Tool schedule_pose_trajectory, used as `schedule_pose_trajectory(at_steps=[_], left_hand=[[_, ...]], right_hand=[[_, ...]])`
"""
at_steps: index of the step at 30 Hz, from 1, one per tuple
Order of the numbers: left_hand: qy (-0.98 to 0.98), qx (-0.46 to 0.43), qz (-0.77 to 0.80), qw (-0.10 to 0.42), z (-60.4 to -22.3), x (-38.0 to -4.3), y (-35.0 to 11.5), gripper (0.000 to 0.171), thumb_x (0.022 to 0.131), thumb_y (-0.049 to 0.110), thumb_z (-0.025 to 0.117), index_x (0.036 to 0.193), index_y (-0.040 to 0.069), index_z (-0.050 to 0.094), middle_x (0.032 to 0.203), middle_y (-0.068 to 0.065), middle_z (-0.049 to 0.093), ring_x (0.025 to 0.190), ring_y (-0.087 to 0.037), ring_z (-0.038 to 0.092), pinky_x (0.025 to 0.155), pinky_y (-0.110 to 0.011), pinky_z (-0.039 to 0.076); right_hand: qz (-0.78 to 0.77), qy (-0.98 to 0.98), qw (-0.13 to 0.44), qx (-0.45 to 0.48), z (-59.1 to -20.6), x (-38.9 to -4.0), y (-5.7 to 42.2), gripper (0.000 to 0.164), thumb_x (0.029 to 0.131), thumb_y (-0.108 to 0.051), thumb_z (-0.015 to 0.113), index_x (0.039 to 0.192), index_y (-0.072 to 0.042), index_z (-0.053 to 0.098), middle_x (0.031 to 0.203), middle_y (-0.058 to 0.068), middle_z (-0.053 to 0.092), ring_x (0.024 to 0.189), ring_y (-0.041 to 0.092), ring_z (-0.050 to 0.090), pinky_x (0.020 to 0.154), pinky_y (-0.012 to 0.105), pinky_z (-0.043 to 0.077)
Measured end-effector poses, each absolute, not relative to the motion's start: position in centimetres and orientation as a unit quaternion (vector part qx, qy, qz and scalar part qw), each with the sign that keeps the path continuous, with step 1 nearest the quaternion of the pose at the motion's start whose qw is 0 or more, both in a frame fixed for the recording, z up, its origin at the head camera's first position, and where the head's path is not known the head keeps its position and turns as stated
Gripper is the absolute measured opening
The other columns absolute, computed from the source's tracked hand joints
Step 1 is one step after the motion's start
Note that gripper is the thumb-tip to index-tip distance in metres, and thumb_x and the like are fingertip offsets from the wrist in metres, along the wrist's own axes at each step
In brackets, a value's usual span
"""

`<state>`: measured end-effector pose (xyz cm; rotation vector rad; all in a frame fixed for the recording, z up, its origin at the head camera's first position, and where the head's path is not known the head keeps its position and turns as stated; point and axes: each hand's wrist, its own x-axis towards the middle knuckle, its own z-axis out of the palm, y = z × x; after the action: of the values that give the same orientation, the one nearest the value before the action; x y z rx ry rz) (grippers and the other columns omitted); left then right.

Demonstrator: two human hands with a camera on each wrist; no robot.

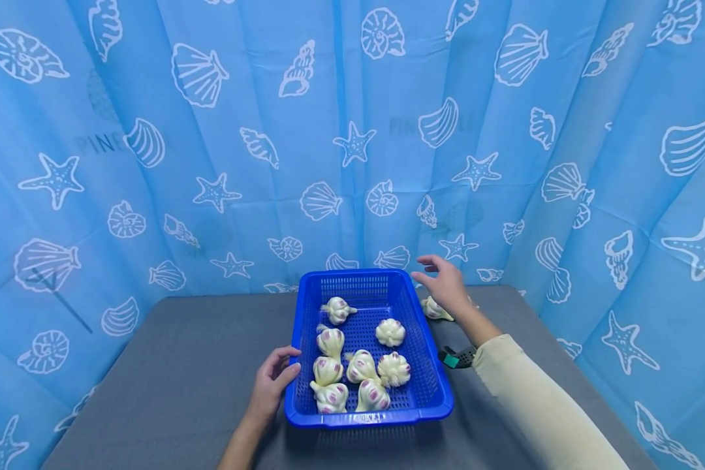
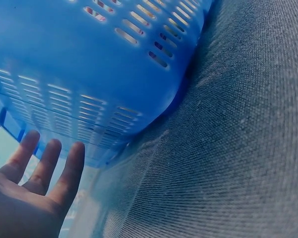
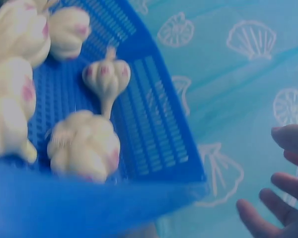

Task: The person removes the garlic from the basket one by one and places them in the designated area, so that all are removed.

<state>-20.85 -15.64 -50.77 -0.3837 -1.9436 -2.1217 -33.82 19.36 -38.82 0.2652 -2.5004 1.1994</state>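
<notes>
A blue plastic basket (image 1: 371,420) with slotted walls holds several garlic bulbs (image 1: 362,366), whitish with purple patches. On its left rim my left hand (image 1: 270,380) rests thumb and index finger. The left wrist view shows the other fingers (image 2: 69,173) spread and fairly straight beside the slotted outer wall. My right hand (image 1: 444,285) is raised just outside the far right corner, fingers loosely bent and nothing between them. Below it on the table lies a garlic bulb (image 1: 437,309), partly hidden by the hand. In the right wrist view the fingers (image 3: 283,191) are apart from the basket.
The basket stands on a grey cloth-covered table (image 1: 211,365). Behind and at both sides hangs a light blue curtain (image 1: 352,176) with white shell and starfish prints. A black band with a green patch (image 1: 451,360) is on the right wrist, close to the basket's right rim.
</notes>
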Motion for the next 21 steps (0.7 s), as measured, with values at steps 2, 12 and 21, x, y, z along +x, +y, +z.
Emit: schedule_pose_trajectory(at_steps=[2,12,21], left_hand=[[-0.659,-0.139,-0.729,0.123,-50.8,-20.9,-15.6,0.022,0.092,-0.005,0.056,0.114,-0.009,0.055,0.113,-0.026,0.057,0.095,-0.02,0.062,0.076,-0.032,0.053],[-0.654,-0.152,-0.73,0.128,-50.9,-20.9,-15.7,0.022,0.092,-0.006,0.055,0.113,-0.01,0.054,0.113,-0.029,0.056,0.093,-0.017,0.063,0.074,-0.031,0.053],[-0.666,-0.135,-0.724,0.121,-50.9,-20.9,-15.8,0.023,0.092,-0.004,0.057,0.115,-0.007,0.056,0.117,-0.03,0.055,0.095,-0.018,0.063,0.076,-0.031,0.053]], right_hand=[[0.432,-0.883,0.159,0.093,-38.5,-33.6,18.7,0.039,0.092,-0.017,0.068,0.127,-0.001,0.058,0.128,0.021,0.058,0.117,0.039,0.053,0.09,0.051,0.046],[0.484,-0.868,0.049,0.099,-37.2,-33.0,16.0,0.045,0.092,-0.021,0.068,0.132,-0.004,0.054,0.135,0.021,0.051,0.121,0.039,0.051,0.085,0.047,0.051],[0.476,-0.874,-0.04,0.092,-36.5,-32.4,14.3,0.054,0.091,-0.025,0.069,0.136,-0.003,0.048,0.141,0.023,0.044,0.119,0.041,0.051,0.086,0.048,0.05]])
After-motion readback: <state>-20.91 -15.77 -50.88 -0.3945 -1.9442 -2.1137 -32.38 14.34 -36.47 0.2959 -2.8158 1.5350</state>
